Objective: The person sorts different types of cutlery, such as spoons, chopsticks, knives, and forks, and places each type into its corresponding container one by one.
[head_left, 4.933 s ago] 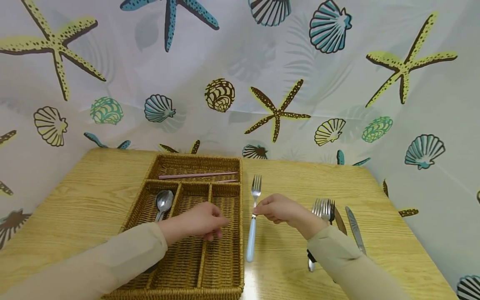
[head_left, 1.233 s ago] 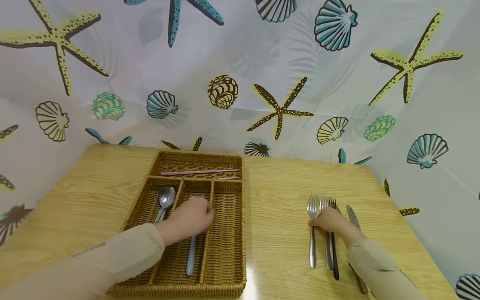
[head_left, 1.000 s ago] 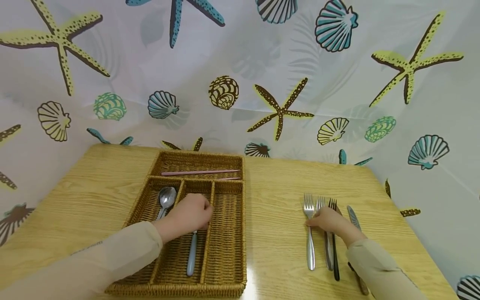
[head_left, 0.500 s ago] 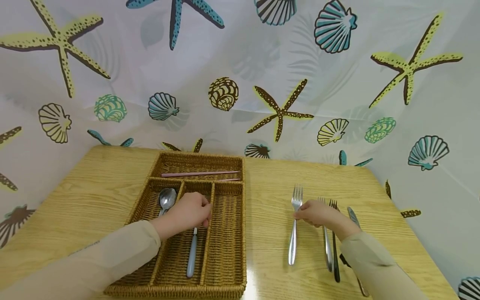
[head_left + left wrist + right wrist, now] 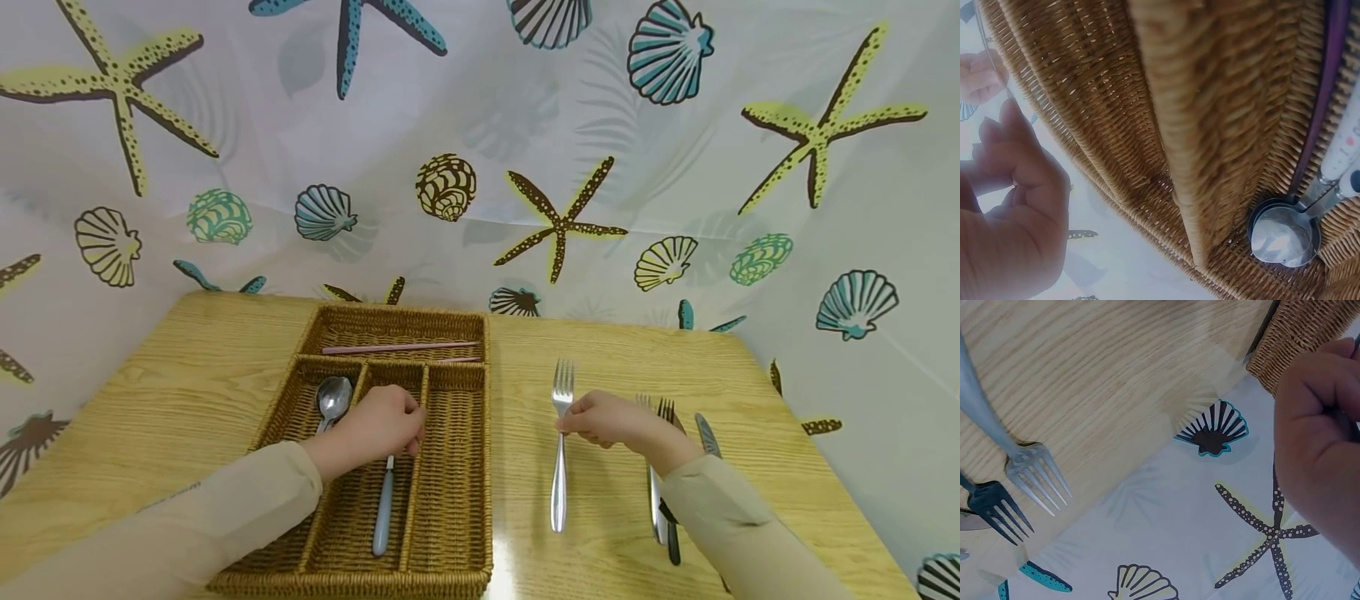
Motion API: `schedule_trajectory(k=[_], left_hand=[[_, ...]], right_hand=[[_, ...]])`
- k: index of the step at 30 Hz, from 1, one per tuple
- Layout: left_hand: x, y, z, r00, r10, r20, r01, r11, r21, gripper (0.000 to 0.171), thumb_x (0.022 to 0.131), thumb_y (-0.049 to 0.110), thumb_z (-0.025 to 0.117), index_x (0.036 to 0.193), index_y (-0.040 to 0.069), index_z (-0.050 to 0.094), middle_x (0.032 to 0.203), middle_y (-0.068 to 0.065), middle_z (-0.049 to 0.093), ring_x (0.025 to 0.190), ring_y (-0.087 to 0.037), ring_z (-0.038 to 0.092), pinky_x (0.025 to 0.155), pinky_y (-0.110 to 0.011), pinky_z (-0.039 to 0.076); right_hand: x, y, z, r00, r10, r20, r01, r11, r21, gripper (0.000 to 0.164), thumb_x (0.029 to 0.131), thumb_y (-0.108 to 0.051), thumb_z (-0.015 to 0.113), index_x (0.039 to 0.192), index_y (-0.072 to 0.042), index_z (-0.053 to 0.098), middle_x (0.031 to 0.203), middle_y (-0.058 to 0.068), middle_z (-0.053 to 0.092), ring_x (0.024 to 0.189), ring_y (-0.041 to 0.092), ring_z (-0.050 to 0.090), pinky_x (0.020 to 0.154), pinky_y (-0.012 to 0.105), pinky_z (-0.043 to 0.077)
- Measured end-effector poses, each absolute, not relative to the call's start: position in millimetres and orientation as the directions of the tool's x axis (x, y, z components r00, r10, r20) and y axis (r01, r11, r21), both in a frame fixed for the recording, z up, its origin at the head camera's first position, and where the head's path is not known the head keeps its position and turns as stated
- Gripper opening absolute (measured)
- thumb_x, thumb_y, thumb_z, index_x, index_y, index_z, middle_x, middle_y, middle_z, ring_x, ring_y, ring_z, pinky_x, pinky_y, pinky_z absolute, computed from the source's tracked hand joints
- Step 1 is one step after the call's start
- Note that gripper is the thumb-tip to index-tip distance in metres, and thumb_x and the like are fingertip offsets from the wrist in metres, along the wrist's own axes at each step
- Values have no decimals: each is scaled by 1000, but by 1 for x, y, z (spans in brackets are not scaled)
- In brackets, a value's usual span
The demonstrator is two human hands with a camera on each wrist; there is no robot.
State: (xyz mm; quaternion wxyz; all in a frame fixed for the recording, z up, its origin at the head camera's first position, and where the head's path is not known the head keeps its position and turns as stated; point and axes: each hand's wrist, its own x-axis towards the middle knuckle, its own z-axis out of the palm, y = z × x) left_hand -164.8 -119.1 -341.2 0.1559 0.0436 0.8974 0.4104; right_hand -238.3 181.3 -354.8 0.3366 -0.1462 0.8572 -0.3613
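My right hand [image 5: 618, 425] pinches a silver fork [image 5: 558, 483] by its neck, tines pointing away, over the table right of the wicker cutlery tray [image 5: 487, 467]. In the right wrist view that hand [image 5: 1316, 437] is at the right edge, the fork mostly hidden. My left hand [image 5: 375, 425] hovers above the tray's middle compartment with loosely curled fingers. Beneath it lies a fork with a light blue handle [image 5: 383, 512], its head covered by the hand. The left wrist view shows the left hand [image 5: 1022, 194] holding nothing.
Spoons [image 5: 333, 396] lie in the tray's left compartment, pink chopsticks [image 5: 401, 347] in the back one. Right of my right hand are a silver fork [image 5: 1029, 465], a dark fork [image 5: 997, 506] and a knife [image 5: 707, 437]. Behind the table hangs a patterned cloth [image 5: 480, 108].
My right hand has drawn the silver fork leftward from the other cutlery toward the tray. The blue-handled fork, earlier in my right hand, now lies in the tray. My left hand has barely moved lately.
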Motion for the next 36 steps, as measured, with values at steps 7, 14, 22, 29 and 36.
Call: schedule_trajectory(k=[7,14,22,29,36], left_hand=[[-164,-117,-340,-950,213,-230,-28,671,740,38,98,14,43,67,5,64,59,-9,63,44,-10,40,49,-25,38],[-165,-116,-339,-948,214,-236,-34,668,743,40,97,16,43,65,6,63,59,-9,63,44,-11,41,48,-25,35],[-164,-108,-340,-935,213,-284,-89,635,767,40,98,25,48,66,6,64,61,-8,64,44,-11,46,50,-26,42],[-162,-98,-339,-936,223,-272,-64,653,754,40,96,27,51,65,7,65,61,-8,65,41,-9,42,46,-23,39],[-159,-88,-340,-933,263,-245,-5,672,741,44,92,35,56,58,8,62,59,-8,66,40,-8,36,43,-21,34]], right_hand=[[-237,172,-351,-712,-535,-456,-16,661,-751,36,96,-17,50,61,-15,42,50,-6,24,46,8,15,47,23,20],[-236,161,-349,-705,-554,-442,-23,640,-768,34,96,-16,50,62,-14,45,49,-6,25,45,9,16,47,24,21],[-234,145,-341,-708,-566,-422,-50,637,-769,26,95,-19,52,71,-9,56,48,-6,26,45,8,17,48,24,21],[-233,131,-338,-718,-552,-424,-46,645,-763,25,95,-18,52,75,-5,59,49,-6,27,46,8,19,48,23,21],[-230,114,-335,-727,-543,-421,-42,647,-762,24,94,-18,53,76,-5,61,48,-6,27,45,8,20,47,23,22]])
